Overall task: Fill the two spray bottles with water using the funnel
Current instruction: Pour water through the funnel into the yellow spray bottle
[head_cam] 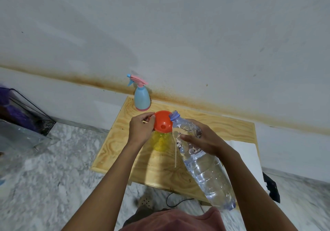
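Note:
An orange funnel (162, 123) sits in the neck of a yellow bottle (160, 141) on the wooden table (117, 141). My left hand (141, 129) grips the funnel's rim from the left. My right hand (201, 138) holds a large clear water bottle (205, 166), tilted with its open blue-ringed mouth (174, 115) at the funnel's right edge. Water fills the lower part of that bottle. A blue spray bottle (142, 97) with a pink and blue trigger head stands at the table's far edge by the wall.
A thin stick-like object (175, 156) lies on the table under the clear bottle. A dark wire rack (30, 113) with purple items stands on the floor at left. A black cable (176, 202) and a black object (271, 186) lie on the marble floor.

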A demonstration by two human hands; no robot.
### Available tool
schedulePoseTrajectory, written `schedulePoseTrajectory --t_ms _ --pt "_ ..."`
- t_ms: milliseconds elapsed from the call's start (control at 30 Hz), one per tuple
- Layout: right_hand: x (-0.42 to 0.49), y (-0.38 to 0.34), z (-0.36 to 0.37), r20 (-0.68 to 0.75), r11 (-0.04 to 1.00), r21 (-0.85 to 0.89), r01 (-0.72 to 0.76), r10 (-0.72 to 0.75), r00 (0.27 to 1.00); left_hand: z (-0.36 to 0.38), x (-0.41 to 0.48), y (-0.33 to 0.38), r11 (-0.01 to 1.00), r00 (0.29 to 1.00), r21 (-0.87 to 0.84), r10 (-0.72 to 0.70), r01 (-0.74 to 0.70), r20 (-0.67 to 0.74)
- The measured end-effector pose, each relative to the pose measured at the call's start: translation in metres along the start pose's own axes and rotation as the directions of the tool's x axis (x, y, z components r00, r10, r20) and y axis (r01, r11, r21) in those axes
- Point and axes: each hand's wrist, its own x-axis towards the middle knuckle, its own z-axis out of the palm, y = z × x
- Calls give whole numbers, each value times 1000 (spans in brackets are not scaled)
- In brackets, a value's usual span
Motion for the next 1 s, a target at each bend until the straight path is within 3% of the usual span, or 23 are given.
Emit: schedulePoseTrajectory --t_ms 500,1000 --pt "2 3 -2 93 996 1 -91 91 992 0 0 0 1000 1000 12 -2 2 -15" --pt "0 -3 -3 125 995 -28 -92 95 988 -3 1 -2 1000 999 23 -5 6 -33"
